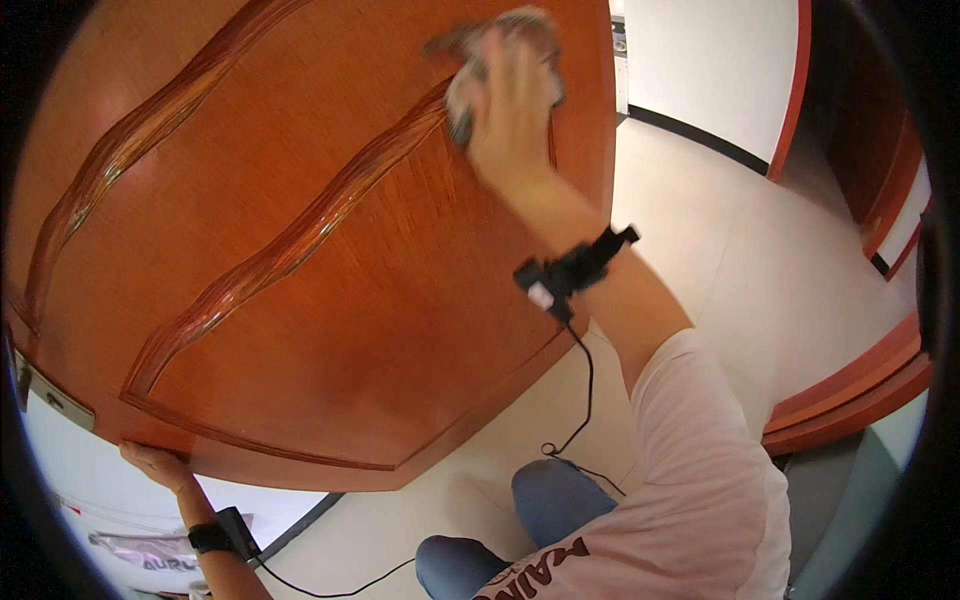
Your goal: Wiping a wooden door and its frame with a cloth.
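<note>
A brown wooden door (337,360) with raised, wavy carved mouldings (292,232) fills much of the view. Against its face, near the upper right of the picture, my right hand (514,105) presses a crumpled grey cloth (534,26); hand and cloth are blurred. My left hand (156,463) is at the door's edge at lower left, its fingers partly hidden behind it. Close above that hand sits a metal lock plate (56,397) with a keyhole. Black straps with small devices are on both wrists, the right-hand device (574,270) trailing a thin cable.
Pale floor tiles (690,247) extend to the right of the door. A brown wooden door frame (847,390) stands at lower right, and a white wall (712,67) with black skirting lies beyond. A plastic bag (150,551) bearing writing is at lower left. Black cables (589,382) hang near my knees.
</note>
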Available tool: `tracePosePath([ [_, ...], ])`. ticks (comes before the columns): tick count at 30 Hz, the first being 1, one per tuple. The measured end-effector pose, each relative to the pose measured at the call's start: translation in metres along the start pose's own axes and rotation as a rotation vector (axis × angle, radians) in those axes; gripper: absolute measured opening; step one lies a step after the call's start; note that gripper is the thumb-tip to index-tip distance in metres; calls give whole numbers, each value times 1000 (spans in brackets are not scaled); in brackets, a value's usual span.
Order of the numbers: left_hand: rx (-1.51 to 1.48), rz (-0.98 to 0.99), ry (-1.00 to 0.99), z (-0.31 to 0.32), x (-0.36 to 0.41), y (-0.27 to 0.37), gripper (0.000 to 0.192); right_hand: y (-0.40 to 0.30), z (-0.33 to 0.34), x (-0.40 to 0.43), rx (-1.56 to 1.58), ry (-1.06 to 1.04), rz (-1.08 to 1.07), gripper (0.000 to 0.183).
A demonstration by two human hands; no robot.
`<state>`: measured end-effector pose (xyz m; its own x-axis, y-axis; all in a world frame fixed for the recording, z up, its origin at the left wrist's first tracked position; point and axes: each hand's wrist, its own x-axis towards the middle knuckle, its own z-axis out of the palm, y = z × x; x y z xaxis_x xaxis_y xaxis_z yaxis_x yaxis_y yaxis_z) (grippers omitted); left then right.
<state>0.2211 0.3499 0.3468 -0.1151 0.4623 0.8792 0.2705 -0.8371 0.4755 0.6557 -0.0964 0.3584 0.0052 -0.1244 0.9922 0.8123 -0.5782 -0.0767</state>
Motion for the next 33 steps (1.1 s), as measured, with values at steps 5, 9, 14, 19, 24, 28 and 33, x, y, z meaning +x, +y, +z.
tracePosePath([
  [5,70,93,2,2,3,-8,63,79,-8,57,-40,147,108,64],
  [9,-6,-101,13,11,-8,47,65,97,-12,12,-84,174,281,54],
  [14,-164,-362,64,36,-52,144,66,151,-25,-109,-417,37,90,44],
  [19,-66,-330,36,44,-57,129,63,135,-37,-257,-140,68,679,25],
  [24,-28,-256,30,37,-39,100,63,83,-62,-235,-236,-296,1034,42],
  [28,-34,-324,-30,45,-51,130,62,68,-61,-222,247,-282,1257,55],
  [33,-147,-258,-53,20,-10,46,69,74,-36,-244,31,-76,700,56],
])
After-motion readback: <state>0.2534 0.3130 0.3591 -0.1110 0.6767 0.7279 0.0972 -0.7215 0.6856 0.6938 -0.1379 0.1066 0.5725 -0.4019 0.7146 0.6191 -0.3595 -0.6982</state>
